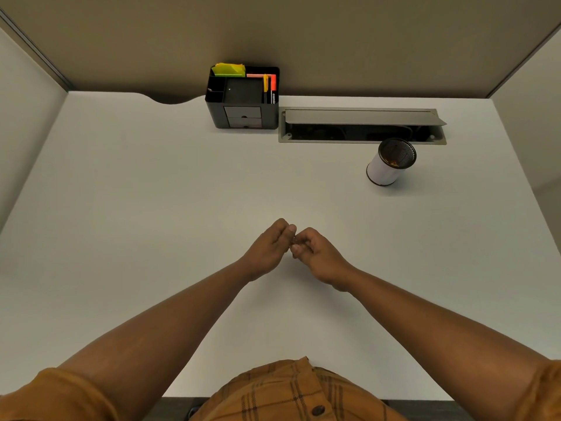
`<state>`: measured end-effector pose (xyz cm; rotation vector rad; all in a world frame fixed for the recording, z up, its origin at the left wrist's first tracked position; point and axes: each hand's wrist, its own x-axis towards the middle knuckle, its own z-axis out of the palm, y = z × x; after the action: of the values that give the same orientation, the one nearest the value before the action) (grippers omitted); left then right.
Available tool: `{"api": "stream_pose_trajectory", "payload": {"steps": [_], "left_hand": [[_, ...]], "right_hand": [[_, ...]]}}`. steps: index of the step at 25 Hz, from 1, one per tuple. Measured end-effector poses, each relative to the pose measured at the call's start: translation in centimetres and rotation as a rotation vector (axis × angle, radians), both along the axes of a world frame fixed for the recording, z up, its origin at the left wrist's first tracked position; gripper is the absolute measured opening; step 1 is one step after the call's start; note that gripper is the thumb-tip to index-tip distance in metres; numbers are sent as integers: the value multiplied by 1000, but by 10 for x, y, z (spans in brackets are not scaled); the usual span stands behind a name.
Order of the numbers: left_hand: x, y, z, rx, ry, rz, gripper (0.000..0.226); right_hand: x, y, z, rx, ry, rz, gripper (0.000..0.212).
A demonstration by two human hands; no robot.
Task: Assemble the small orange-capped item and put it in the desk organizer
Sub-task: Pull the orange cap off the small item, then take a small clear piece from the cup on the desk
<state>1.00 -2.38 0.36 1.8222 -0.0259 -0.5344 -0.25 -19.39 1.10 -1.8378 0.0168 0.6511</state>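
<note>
While our left hand [271, 243] and right hand [314, 253] meet fingertip to fingertip low over the white desk [151, 192], we pinch a tiny item [294, 238] between them, each grip pressed together on it. It is almost wholly hidden; its orange cap, long axis and pointing we cannot tell. From this pinch the black desk organizer [243, 117] stands well apart, straight ahead and slightly left at the desk's far edge, so our left hand seems marginally nearer.
</note>
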Motion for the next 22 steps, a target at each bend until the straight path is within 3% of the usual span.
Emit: {"api": "stream_pose_trajectory", "payload": {"steps": [5,13,22], "left_hand": [[4,7,2,-192,183,64,18],[7,15,4,-221,170,149,23],[11,9,5,-294,237,273,26]], "right_hand": [[4,-4,-4,-14,-55,-39,9],[9,-11,-11,-104,-108,-67,22],[14,-24,-11,-7,-157,-192,21]]}}
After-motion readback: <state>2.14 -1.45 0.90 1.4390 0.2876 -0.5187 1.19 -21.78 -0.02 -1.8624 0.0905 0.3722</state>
